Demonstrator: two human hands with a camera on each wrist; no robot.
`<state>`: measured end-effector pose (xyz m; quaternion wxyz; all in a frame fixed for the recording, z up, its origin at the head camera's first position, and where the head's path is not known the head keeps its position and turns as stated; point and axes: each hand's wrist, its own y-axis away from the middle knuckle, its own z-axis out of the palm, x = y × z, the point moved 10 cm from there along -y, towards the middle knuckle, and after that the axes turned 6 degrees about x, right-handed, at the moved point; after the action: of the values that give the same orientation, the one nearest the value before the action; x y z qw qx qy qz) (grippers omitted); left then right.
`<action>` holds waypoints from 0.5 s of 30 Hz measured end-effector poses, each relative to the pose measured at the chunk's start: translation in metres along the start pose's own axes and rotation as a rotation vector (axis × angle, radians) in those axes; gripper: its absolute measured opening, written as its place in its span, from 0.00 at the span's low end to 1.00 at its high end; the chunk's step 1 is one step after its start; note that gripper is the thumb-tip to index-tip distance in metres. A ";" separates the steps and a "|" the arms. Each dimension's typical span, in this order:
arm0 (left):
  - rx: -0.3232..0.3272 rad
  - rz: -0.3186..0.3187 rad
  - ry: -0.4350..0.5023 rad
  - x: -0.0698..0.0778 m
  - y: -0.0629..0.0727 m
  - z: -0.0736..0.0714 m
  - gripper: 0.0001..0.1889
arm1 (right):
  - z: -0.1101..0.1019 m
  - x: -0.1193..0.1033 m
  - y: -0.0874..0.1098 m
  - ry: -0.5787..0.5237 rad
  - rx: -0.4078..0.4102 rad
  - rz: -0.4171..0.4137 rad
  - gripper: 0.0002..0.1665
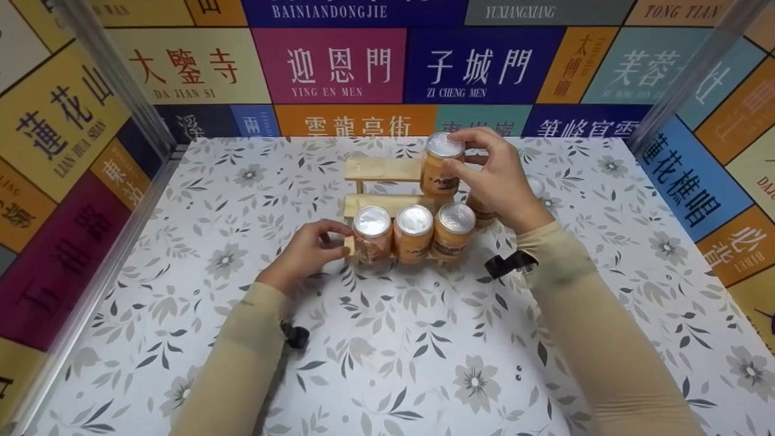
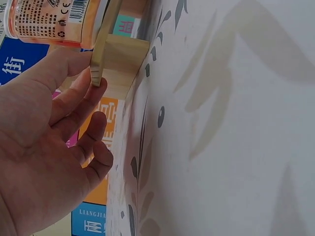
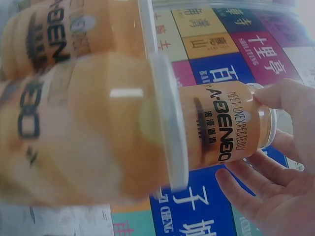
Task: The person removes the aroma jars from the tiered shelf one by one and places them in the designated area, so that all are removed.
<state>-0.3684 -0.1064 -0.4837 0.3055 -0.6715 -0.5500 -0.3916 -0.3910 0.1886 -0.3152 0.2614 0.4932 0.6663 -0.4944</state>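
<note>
A stepped wooden rack [image 1: 382,171] stands on the table, with several orange silver-lidded cans [image 1: 414,233] in a row on its front step. My right hand [image 1: 499,175] grips another can [image 1: 442,172] near its lid, at the right part of the top step. In the right wrist view, that held can [image 3: 221,123] shows black "A-BENBO" lettering, and its lid end lies among my fingers. My left hand [image 1: 312,251] pinches the left end of the front step. Up close in the left wrist view, thumb and fingertips meet the edge of the wooden board [image 2: 100,49], just beside a can [image 2: 54,22].
Another can [image 1: 482,209] is partly hidden behind my right hand, and a pale lid [image 1: 534,184] shows beyond the wrist. The table [image 1: 424,363] wears a white leaf-patterned cover. Colourful lettered panels [image 1: 345,66] rise behind it and at both sides.
</note>
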 end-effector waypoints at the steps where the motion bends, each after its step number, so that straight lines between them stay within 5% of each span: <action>1: 0.001 -0.003 0.002 0.000 0.000 0.000 0.16 | -0.003 0.002 0.000 0.007 0.005 0.001 0.22; 15: 0.005 0.049 -0.011 0.003 0.002 -0.001 0.16 | -0.058 0.023 0.008 0.110 0.090 0.012 0.23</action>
<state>-0.3669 -0.1064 -0.4803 0.3138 -0.6860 -0.5360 -0.3790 -0.3845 0.2512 -0.3156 0.2048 0.5349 0.6537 -0.4945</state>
